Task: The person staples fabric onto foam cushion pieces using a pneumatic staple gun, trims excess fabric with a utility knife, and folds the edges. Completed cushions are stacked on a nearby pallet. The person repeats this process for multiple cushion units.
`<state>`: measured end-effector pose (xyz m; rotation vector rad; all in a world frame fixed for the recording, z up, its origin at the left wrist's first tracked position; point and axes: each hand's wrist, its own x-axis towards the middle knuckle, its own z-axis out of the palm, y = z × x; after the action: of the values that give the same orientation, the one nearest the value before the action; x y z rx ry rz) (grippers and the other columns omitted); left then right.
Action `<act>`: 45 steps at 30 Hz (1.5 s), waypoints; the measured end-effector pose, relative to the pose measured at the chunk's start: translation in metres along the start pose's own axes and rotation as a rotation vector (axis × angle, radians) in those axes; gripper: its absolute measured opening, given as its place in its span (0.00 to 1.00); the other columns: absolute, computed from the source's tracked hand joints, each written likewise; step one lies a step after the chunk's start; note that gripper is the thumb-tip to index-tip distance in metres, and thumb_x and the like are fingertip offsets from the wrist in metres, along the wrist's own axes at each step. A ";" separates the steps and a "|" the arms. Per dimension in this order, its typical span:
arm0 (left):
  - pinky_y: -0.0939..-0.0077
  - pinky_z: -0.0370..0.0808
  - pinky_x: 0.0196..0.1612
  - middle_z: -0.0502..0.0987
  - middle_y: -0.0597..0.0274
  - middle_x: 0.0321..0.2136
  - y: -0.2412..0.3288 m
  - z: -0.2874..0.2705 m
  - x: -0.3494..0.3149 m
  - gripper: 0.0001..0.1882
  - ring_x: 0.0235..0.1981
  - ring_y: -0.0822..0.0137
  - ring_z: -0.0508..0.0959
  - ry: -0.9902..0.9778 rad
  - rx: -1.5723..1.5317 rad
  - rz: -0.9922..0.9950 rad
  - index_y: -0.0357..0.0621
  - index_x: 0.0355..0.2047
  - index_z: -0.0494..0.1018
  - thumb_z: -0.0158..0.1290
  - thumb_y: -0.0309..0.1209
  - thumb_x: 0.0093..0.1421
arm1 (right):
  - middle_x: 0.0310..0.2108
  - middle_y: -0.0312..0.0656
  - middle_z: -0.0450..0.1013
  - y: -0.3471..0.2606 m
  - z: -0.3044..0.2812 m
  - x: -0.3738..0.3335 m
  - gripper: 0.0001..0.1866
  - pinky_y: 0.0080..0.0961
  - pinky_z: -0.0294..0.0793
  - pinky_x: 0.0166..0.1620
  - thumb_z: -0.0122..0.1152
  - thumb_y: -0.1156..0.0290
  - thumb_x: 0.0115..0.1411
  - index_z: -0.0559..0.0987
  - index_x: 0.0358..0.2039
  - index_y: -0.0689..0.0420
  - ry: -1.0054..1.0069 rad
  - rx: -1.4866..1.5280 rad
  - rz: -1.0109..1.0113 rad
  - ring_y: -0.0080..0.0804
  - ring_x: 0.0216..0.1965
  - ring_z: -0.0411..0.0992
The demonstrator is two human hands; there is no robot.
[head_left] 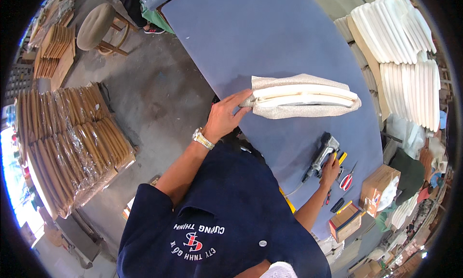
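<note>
Beige-wrapped foam pad (305, 99) runs lengthwise rightward from the left hand (224, 116) pinching its end, with the right hand (330, 171), grip impossible to judge, at the staple gun (321, 154) bodyward of the pad.

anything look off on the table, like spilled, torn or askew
Nothing looks spilled or plainly damaged. The beige cover on the table looks untidy: it gapes around the white padding, its edges wavy and uneven. Near the right hand, the red-handled scissors lie among loose tools, cluttered rather than wrong.
</note>
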<state>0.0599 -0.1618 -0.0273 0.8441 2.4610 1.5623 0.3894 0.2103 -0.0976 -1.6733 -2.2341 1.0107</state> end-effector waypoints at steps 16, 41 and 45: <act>0.68 0.80 0.52 0.79 0.59 0.57 0.002 0.009 -0.013 0.25 0.54 0.57 0.81 0.043 0.016 -0.040 0.49 0.58 0.77 0.63 0.28 0.59 | 0.36 0.40 0.76 -0.303 0.124 -0.108 0.13 0.40 0.70 0.46 0.75 0.62 0.53 0.83 0.34 0.54 -0.223 0.040 -1.132 0.43 0.40 0.73; 0.65 0.80 0.54 0.79 0.55 0.56 -0.017 0.021 -0.029 0.30 0.53 0.54 0.81 0.137 -0.033 -0.004 0.44 0.57 0.76 0.69 0.28 0.53 | 0.27 0.42 0.72 -0.302 0.142 -0.142 0.11 0.39 0.70 0.34 0.70 0.65 0.60 0.78 0.29 0.57 -0.272 -0.087 -0.915 0.39 0.29 0.71; 0.64 0.79 0.57 0.79 0.53 0.56 -0.020 0.021 -0.027 0.32 0.55 0.54 0.80 0.112 -0.070 0.012 0.43 0.57 0.76 0.70 0.28 0.50 | 0.26 0.40 0.70 -0.290 0.156 -0.137 0.11 0.31 0.67 0.31 0.69 0.69 0.61 0.76 0.27 0.58 -0.334 0.119 -0.762 0.32 0.27 0.67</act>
<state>0.0825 -0.1647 -0.0595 0.7819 2.4634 1.7340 0.1313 -0.0180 -0.0054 -0.5141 -2.5984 1.2078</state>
